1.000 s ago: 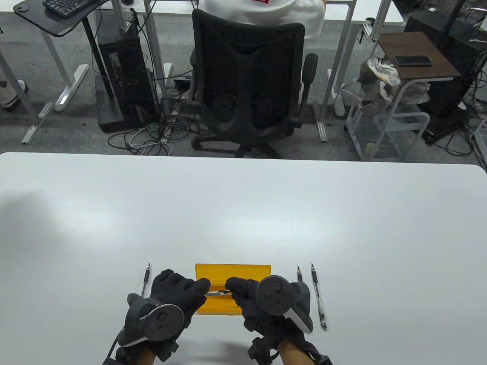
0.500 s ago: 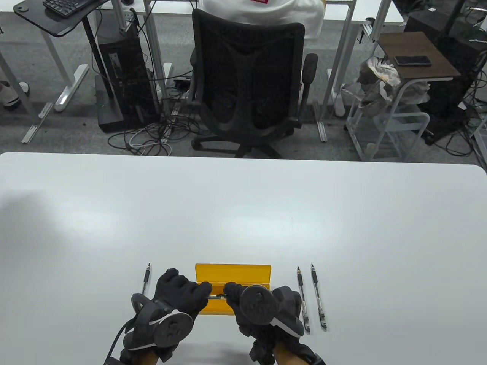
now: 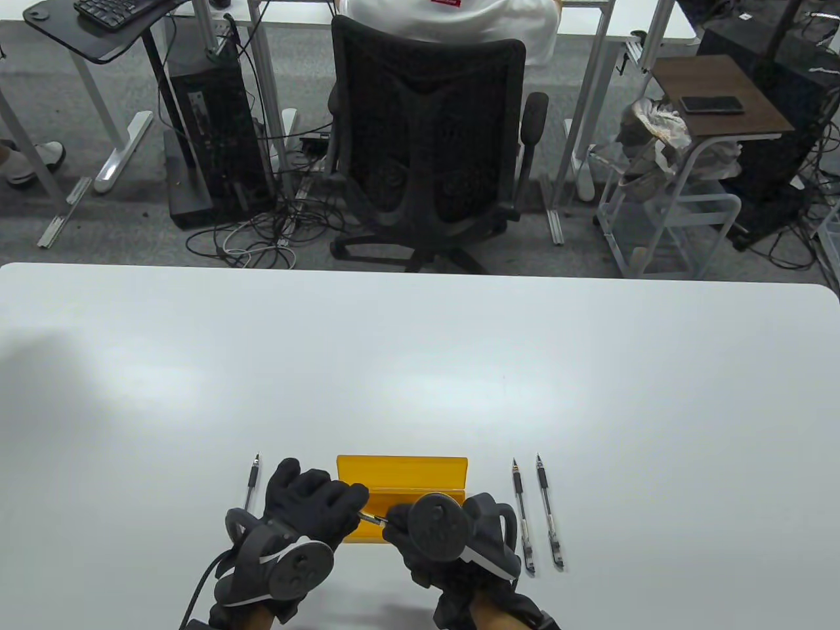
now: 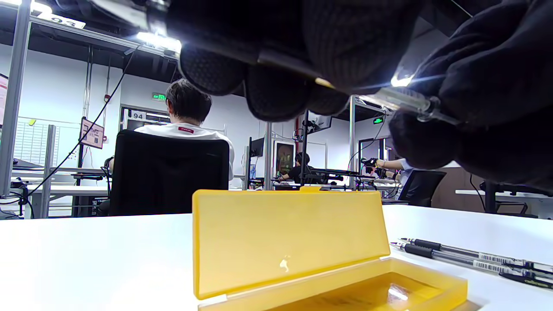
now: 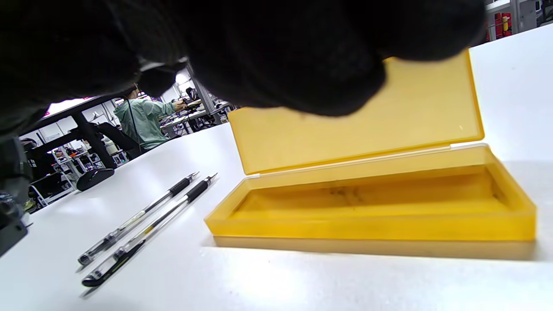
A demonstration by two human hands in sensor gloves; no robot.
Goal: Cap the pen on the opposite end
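Two gloved hands work close together over a white desk, near its front edge. The left hand and the right hand each pinch an end of one slim pen, which is held in the air between them, just above an open yellow pencil case. In the left wrist view the pen's clear barrel shows between the dark fingertips, with the left fingers curled around the darker end (whether that end is the cap cannot be made out).

The case sits on the desk with its lid standing upright at the far side; its tray looks bare inside.

Two more pens lie side by side on the desk just right of the case, tips pointing away from the person. Another pen lies left of the case, partly hidden by the left hand.

Beyond the desk, a black office chair faces away.
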